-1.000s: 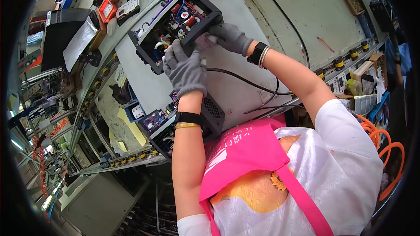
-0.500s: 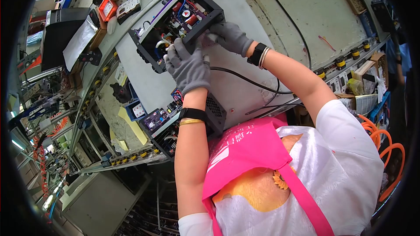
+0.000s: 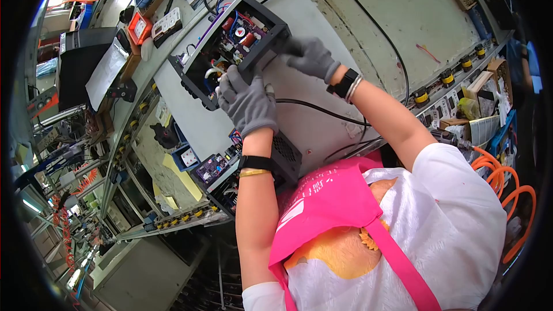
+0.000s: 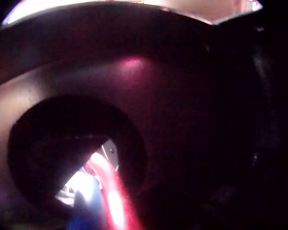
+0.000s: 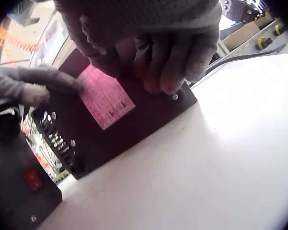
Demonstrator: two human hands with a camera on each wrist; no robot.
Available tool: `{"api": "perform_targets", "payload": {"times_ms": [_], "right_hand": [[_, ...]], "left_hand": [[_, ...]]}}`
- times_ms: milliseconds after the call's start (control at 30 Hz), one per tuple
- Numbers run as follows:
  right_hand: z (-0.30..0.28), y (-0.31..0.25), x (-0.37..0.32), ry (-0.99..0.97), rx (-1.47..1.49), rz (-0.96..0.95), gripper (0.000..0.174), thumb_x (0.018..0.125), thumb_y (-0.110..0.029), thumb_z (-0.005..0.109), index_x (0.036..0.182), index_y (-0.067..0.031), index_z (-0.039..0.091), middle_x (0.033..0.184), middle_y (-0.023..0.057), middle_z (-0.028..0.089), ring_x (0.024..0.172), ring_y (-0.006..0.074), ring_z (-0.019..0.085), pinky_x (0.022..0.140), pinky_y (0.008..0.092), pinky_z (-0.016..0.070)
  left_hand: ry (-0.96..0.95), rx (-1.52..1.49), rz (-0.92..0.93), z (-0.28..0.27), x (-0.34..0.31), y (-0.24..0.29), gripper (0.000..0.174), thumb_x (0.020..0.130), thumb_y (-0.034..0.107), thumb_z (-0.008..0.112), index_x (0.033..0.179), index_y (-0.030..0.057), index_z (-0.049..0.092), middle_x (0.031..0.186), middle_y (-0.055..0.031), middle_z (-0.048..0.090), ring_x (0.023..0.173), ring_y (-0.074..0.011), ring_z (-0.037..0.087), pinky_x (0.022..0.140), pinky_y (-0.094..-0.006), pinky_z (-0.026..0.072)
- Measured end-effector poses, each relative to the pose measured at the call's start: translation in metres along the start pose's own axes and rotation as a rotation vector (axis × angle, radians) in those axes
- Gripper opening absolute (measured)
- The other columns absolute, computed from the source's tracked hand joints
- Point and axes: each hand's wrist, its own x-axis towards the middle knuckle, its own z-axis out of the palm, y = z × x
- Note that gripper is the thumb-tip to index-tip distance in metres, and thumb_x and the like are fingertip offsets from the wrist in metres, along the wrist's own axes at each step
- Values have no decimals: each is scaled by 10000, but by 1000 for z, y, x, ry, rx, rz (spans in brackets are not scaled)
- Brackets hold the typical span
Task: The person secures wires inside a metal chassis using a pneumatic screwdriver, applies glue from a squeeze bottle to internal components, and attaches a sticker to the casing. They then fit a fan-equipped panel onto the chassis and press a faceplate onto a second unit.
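An opened black metal case [image 3: 275, 34], with purple circuit boards [image 3: 230, 49] and red and blue wires inside, lies on a white board. My gloved left hand [image 3: 249, 103] grips its near wall, fingers over the rim and thumb side outside. A pink label [image 5: 105, 98] lies against the case's black panel in the right wrist view, with a left fingertip at its edge. My gloved right hand [image 3: 314, 59] rests bent fingertips on that panel beside the label, its thumb side over the label's top. The left wrist view is mostly dark, with a red wire [image 4: 116, 206] crossing a bright gap.
A second black case [image 3: 290, 161] stands close to my body; a red rocker switch [image 5: 33, 179] shows on a black panel. A black cable [image 3: 322, 106] crosses the white board [image 3: 319, 86]. An orange tray [image 3: 139, 27] and a multimeter-like box [image 3: 167, 26] lie beyond the case.
My right hand has shifted slightly away from the case in the head view, its fingertips now blurred. The pinkish patch under its fingers no longer shows there. My left hand stays at the rim.
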Motion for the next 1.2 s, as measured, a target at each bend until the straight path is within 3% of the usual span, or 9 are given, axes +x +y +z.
{"api": "perform_targets", "payload": {"times_ms": [100,133,233,267,400,500,800,1100,1200], "right_hand": [[-2,-15,12,-457,260,-148,243,799,-177,615,978,-22,672,872,74,684,748,142,633,654,308,496],[-2,-28,15,-572,395,130,238,803,-171,601,974,-20,670,847,78,677,714,146,622,659,285,497],[27,16,23,-420,-131,-18,228,809,-176,592,971,-40,679,811,73,666,648,138,606,619,270,497],[26,20,18,-387,95,415,226,799,-181,598,966,-55,684,789,74,662,618,139,612,590,285,503],[27,8,11,-322,122,530,222,805,-169,584,978,-68,679,814,75,667,685,165,637,665,304,525],[26,24,-32,-80,-56,52,256,810,-214,591,998,-55,662,801,96,674,726,206,640,705,338,516],[-90,-123,-222,-320,61,120,182,841,-166,584,950,-35,646,889,112,639,837,232,619,764,341,479],[-207,-164,-375,97,500,871,174,827,-118,606,953,-12,665,881,81,651,794,92,598,661,222,477],[-255,-143,-433,566,68,628,165,815,-161,619,887,-19,664,758,51,646,655,107,590,603,221,477]], "left_hand": [[24,-21,36,-1,-2,-3,342,768,289,625,1101,210,627,1370,-99,346,1279,-331,308,1062,-480,260],[11,-34,37,-2,-1,-4,339,761,273,629,1088,183,630,1358,-99,358,1275,-330,314,1072,-474,252],[38,-107,64,-4,0,-10,295,769,208,604,1027,65,622,1321,-121,413,1233,-341,380,1060,-438,295],[35,-149,69,-4,2,-14,296,772,200,601,1024,46,619,1320,-125,417,1225,-341,389,1052,-431,307],[85,-236,24,-6,0,-24,282,802,216,601,977,-5,613,1270,-145,474,1191,-346,423,1005,-415,357],[39,-261,-38,-12,-4,-35,309,817,276,603,932,-9,628,1247,-169,491,1182,-356,420,998,-422,348],[-142,-221,-86,-5,-5,-75,488,839,457,587,971,-8,655,1331,-180,441,1224,-354,393,1009,-420,323],[-144,-768,85,-42,-60,-58,522,853,297,620,1251,-9,480,1327,-193,450,1211,-324,452,1004,-393,352],[-239,-1118,190,-60,-100,-40,490,864,214,606,1269,-21,461,1281,-183,499,1198,-292,472,1005,-368,349]]}}
